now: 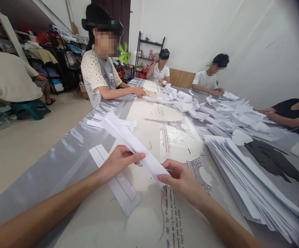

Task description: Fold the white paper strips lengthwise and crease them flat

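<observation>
A long folded white paper strip (134,144) is held above the table, slanting from upper left to lower right. My left hand (120,160) pinches it near its middle, thumb on top. At its lower right end my right hand (179,175) grips it between thumb and fingers. Beneath my left hand lies a flat white strip with dark lines (123,193) on the printed tablecloth (149,220). Further off, more lined white strips (95,123) lie crossed, partly behind the held strip.
A stack of long white papers (252,182) lies at the right, near dark sheets (275,160). Beyond it spreads a heap of folded white pieces (216,113). A person (100,72) at the left edge holds a wooden block (150,93); several other people sit around.
</observation>
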Demonstrator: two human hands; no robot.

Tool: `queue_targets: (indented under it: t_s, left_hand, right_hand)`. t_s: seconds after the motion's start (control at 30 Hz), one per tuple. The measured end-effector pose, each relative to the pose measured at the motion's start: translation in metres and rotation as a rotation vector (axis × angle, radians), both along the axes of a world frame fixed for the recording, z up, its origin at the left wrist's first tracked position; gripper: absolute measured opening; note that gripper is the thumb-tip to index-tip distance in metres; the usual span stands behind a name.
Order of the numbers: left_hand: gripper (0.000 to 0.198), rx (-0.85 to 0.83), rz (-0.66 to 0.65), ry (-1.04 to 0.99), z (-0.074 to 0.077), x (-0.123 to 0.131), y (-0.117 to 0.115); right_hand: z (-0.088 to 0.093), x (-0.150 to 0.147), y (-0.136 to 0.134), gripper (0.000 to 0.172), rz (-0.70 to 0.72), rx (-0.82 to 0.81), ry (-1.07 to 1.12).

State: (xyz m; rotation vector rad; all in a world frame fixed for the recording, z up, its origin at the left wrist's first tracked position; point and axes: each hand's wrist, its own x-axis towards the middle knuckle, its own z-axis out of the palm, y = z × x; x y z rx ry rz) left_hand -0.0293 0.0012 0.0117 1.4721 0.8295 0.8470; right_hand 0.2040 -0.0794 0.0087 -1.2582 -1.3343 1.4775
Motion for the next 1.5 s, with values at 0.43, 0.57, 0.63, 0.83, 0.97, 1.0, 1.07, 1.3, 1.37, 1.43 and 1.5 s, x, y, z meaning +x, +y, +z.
queue_targets:
  t_s: [0.43, 0.57, 0.63, 0.83, 0.97, 1.0, 1.07, 1.3, 1.37, 1.43, 1.5]
  left_hand:
    - [0.032, -0.117, -0.085, -0.053, -0.001, 0.016, -0.024]
    - [0.035, -0.156, -0.116, -0.025, -0.001, 0.014, -0.022]
    - [0.035, -0.149, -0.078, -0.036, -0.003, 0.011, -0.018]
    - [0.033, -0.148, -0.043, -0.083, -0.008, 0.006, -0.009]
    - [0.033, -0.186, -0.097, -0.080, -0.007, 0.006, -0.010]
    - [0.033, -0.190, -0.138, -0.078, -0.006, 0.006, -0.011]
    - [0.032, -0.176, -0.246, -0.055, -0.004, 0.007, -0.013]
    - [0.036, -0.138, -0.356, 0.075, 0.000, 0.008, -0.017]
    - [0.039, -0.136, -0.367, 0.097, -0.001, 0.009, -0.018]
    - [0.042, -0.131, -0.381, 0.102, -0.004, 0.009, -0.019]
    - [0.047, -0.149, -0.373, 0.081, -0.005, 0.010, -0.021]
  right_hand:
    - [-0.002, -0.022, -0.010, 0.023, 0.346, -0.045, 0.148]
    - [-0.001, -0.022, -0.009, 0.027, 0.327, 0.002, 0.160]
    - [0.000, -0.020, -0.009, 0.036, 0.284, 0.051, 0.172]
    - [0.008, -0.010, -0.016, 0.061, 0.318, 0.225, 0.141]
    - [0.011, -0.012, -0.018, 0.042, 0.428, 0.429, -0.105]
    - [0.009, -0.013, -0.018, 0.041, 0.414, 0.467, -0.132]
    - [0.004, -0.016, -0.016, 0.039, 0.371, 0.516, -0.127]
    - [-0.006, -0.013, -0.011, 0.032, 0.255, 0.509, -0.133]
    - [-0.006, -0.013, -0.011, 0.023, 0.212, 0.422, -0.102]
    - [-0.007, -0.015, -0.011, 0.012, 0.179, 0.329, -0.037]
    - [-0.008, -0.016, -0.010, 0.014, 0.145, 0.264, 0.022]
